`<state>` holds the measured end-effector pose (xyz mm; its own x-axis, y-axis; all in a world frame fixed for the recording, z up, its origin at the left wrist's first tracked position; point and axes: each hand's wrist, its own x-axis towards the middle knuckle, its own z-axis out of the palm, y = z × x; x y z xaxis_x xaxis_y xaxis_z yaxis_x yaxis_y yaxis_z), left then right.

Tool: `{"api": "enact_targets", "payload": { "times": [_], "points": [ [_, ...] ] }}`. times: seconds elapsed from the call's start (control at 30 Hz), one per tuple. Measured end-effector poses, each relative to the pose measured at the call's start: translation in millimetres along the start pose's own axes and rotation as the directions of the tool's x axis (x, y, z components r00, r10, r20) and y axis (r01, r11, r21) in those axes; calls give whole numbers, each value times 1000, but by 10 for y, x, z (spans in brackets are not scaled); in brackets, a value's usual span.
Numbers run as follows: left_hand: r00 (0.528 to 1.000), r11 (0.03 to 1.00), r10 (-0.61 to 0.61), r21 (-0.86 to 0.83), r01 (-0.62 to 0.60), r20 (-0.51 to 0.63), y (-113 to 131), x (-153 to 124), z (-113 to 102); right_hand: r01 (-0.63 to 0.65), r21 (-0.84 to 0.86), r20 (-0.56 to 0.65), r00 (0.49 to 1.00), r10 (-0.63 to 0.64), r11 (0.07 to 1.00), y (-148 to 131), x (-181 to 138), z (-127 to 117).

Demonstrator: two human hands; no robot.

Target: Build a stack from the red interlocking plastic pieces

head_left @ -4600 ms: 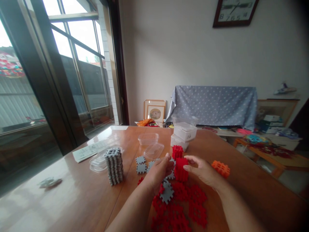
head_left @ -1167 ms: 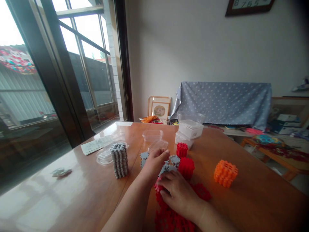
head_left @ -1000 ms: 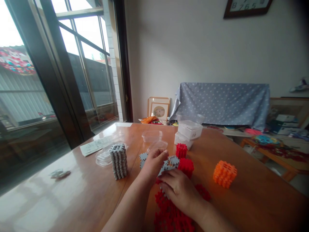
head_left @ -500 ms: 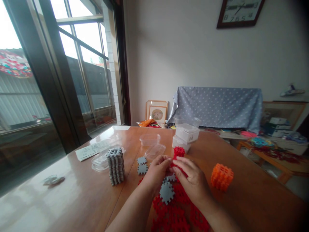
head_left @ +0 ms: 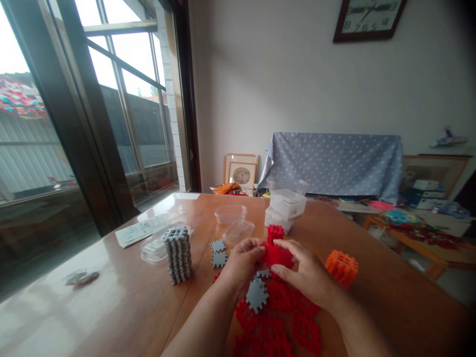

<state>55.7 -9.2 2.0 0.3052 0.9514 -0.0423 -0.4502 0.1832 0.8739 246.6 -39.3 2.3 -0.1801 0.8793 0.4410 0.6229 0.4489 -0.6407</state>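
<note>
Holding: red block [head_left: 277, 255], pinched from both sides just above the table [head_left: 111, 297]
Left hand [head_left: 240, 265]: fingers pressed on the block's left side
Right hand [head_left: 310, 277]: fingers closed over its right side
Below: loose red pieces [head_left: 282, 317], one grey piece [head_left: 257, 295]
Near right: orange cube [head_left: 342, 267]
Left: grey stack [head_left: 178, 254]

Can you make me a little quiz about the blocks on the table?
1. What colour is the block cube that the left hand and right hand grip together?
2. True or false: the grey stack stands to the right of the orange cube.
3. Which lies on top of the red pieces: A) a grey piece, B) a spoon?

Key: 1 red; 2 false; 3 A.
</note>
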Motion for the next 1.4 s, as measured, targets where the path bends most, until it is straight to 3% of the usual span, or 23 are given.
{"api": "enact_targets", "payload": {
  "times": [0.2, 0.37, 0.93, 1.17, 1.27, 1.4],
  "points": [
    [998, 998, -49, -37, 50, 30, 12, -15, 23, 55, -90, -61, 996, -60, 994, 0, 21, -128],
    [998, 998, -54, -24, 54, -32, -23, 15, 14, -29, -122, -131, 991, 13, 992, 274, 49, -224],
    [994, 989, -103, 105, 104, -22, -91, 14, 2, -117, -88, 79, 989, 124, 989, 618, 8, -213],
    [997, 977, -65, 202, 71, -36, -97, 43, -30, -149, -47, 15, 989, 150, 988, 596, 7, -190],
    [998, 879, 51, 476, -26, -41, -94, 97, -111, -160, -12, -67, 985, 159, 987, 569, 38, -190],
    [968, 485, 228, 850, -205, 104, -64, 97, -186, -174, 29, -171, 969, 177, 984, 521, 65, -203]
  ]
}}
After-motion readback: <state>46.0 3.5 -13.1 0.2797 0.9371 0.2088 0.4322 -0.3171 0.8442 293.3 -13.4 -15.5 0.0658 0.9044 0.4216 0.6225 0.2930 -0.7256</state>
